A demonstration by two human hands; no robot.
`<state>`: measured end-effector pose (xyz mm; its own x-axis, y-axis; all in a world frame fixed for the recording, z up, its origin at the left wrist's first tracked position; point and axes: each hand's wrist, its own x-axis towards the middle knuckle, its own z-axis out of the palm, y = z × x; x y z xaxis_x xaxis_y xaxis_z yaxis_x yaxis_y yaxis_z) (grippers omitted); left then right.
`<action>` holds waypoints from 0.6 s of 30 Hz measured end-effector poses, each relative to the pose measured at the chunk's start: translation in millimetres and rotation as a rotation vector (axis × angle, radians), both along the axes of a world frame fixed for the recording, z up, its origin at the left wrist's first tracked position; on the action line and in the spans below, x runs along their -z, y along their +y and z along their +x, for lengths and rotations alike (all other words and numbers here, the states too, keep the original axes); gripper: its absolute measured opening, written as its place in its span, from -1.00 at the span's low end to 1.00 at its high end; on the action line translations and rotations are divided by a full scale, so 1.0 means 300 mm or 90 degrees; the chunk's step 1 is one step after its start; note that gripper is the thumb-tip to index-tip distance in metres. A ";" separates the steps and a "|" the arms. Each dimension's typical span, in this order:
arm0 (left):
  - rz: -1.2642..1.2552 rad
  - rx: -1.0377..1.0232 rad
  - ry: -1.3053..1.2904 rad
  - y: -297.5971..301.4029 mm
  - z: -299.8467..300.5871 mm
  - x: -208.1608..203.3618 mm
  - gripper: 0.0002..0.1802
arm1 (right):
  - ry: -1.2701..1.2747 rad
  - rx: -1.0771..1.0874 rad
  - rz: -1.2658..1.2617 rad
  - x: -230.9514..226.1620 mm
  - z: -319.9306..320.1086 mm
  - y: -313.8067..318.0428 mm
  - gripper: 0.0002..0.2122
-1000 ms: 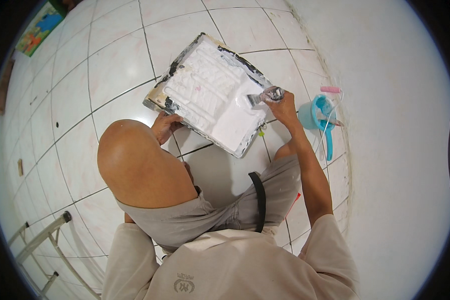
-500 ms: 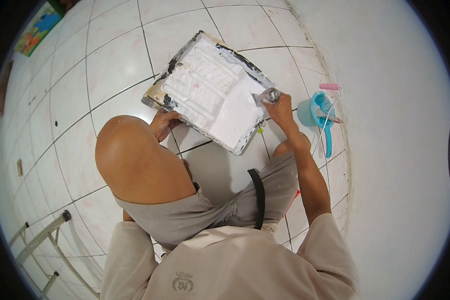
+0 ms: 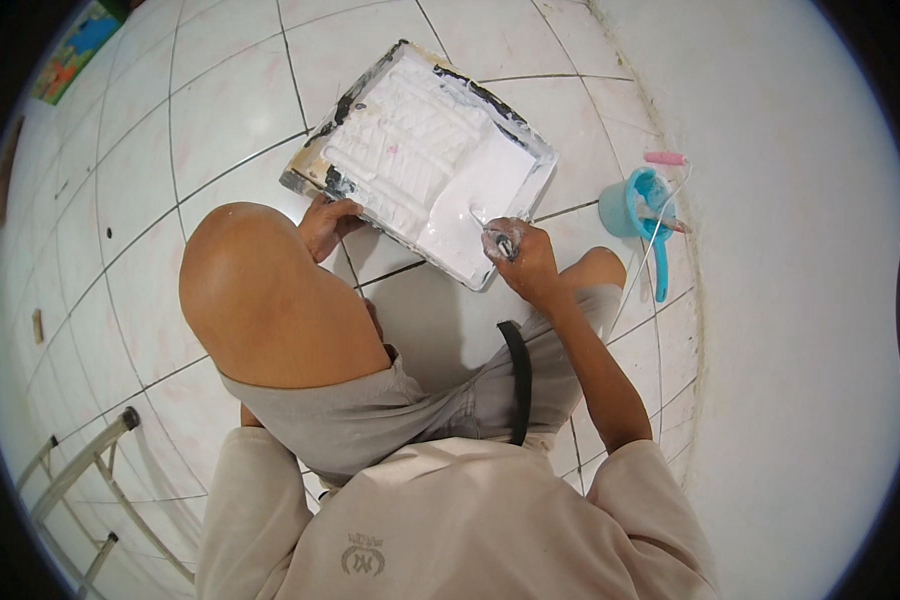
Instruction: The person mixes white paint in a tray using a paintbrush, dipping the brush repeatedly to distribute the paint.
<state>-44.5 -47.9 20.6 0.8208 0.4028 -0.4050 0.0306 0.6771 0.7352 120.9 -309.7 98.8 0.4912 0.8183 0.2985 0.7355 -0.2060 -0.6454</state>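
A paint tray (image 3: 547, 182), its rim crusted with black and white, lies at an angle on the floor in front of me. Thick white paint covers its ribbed slope and pools in the deeper right end. My left hand (image 3: 327, 227) grips the tray's near left edge, fingers partly hidden. Over the tray's near right part, my right hand (image 3: 530, 262) is closed round a short-handled tool (image 3: 501, 243) smeared with paint. Its flat end is down in the white paint; brush or scraper, I cannot tell.
Right of the tray stands a light-blue dipper (image 3: 618, 210) with a pink-headed paint roller (image 3: 665, 158) and a paint-smeared handle in it. A white wall (image 3: 800, 300) rises at the right. Metal legs (image 3: 85, 465) stand lower left on the tiled floor (image 3: 230, 110).
My right hand has moved left and nearer to me with the tool, from the tray's right edge to over the paint pool. My left hand still grips the tray.
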 end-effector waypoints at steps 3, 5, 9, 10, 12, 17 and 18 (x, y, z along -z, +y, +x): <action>-0.012 -0.013 -0.005 0.004 -0.010 0.004 -0.34 | 0.016 -0.007 -0.018 -0.021 -0.049 -0.002 -0.83; -0.014 -0.008 -0.015 0.007 -0.003 0.002 -0.33 | 0.073 0.023 -0.038 -0.035 -0.060 -0.006 -0.83; -0.010 0.014 -0.019 0.006 0.002 0.005 -0.32 | 0.027 -0.051 -0.005 -0.061 -0.062 -0.014 -0.84; -0.013 0.000 -0.005 0.009 0.001 0.010 -0.31 | 0.053 -0.050 0.020 -0.071 -0.063 -0.011 -0.84; -0.012 -0.001 0.005 0.016 -0.008 0.018 -0.32 | 0.084 -0.090 -0.022 -0.066 -0.077 0.007 -0.83; -0.016 -0.007 -0.009 0.004 0.003 0.018 -0.31 | 0.152 -0.015 -0.068 -0.090 -0.023 0.016 -0.83; -0.010 -0.018 0.014 0.006 0.004 0.020 -0.31 | 0.154 -0.016 -0.068 -0.081 -0.023 0.020 -0.83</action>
